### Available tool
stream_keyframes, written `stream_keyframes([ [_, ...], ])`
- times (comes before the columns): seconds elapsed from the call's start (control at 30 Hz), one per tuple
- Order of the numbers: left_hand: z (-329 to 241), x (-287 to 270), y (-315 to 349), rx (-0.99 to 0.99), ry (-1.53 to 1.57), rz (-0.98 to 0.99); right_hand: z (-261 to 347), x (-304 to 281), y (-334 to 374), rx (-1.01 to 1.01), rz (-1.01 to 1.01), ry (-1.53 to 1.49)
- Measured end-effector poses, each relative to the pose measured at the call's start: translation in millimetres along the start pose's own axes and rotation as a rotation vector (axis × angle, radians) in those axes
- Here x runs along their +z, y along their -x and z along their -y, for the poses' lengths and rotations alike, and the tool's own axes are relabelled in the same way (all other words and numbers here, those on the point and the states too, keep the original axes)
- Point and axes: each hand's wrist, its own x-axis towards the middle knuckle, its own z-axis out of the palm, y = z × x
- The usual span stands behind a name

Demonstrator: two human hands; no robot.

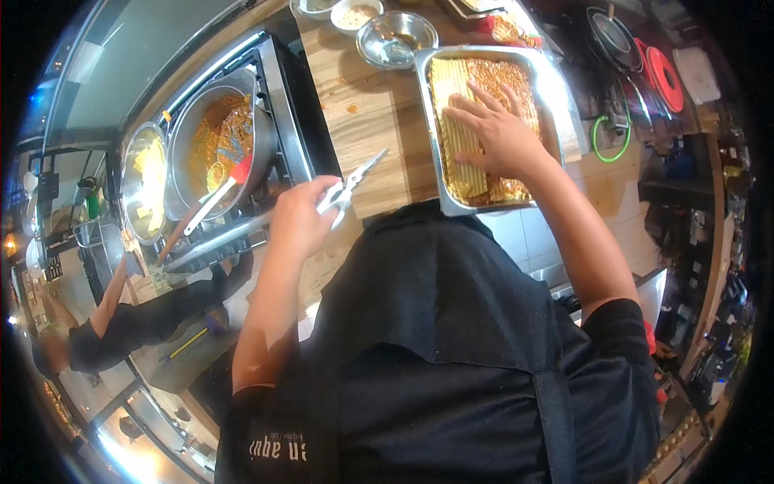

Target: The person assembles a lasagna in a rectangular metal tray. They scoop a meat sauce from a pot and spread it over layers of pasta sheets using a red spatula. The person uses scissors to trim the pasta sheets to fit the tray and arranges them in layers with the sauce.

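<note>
My left hand grips the white handles of a pair of scissors, whose blades point away over the wooden counter. Beside it on the right, a deep metal tray holds a layer of brown, chunky meat sauce. Ridged yellow pasta sheets lie over the tray's left side. My right hand rests palm down across the pasta and the sauce, its fingers spread. Part of the layer is hidden beneath that hand.
To the left, a large pot of sauce stands on the stove with a red-headed spatula. A metal bowl of yellow pieces sits beyond it. Another metal bowl stands behind the tray. A co-worker is at far left.
</note>
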Motion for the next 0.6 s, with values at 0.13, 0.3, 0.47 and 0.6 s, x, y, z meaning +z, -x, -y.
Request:
stream_keyframes([
  [0.13, -2.8, 24.0, -17.1, -0.063, 0.015, 0.011, -12.2, 1.8, -18.9, 0.021, -0.087, -0.020],
  [0.3, 9.4, 73.6, -32.3, 0.091, 0.029, -0.170, -1.9, -18.2, -41.4, -0.028, 0.017, 0.080],
  [0.47, -18.0, 76.9, -53.1, 0.102, 0.016, -0.032, -5.5, -26.4, -38.0, -0.065, 0.015, -0.042],
  [0.6, -20.7, 49.9, -32.8, 0.225, 0.069, -0.049, -11.8, -26.8, -33.3, -0.080, -0.122, -0.110],
])
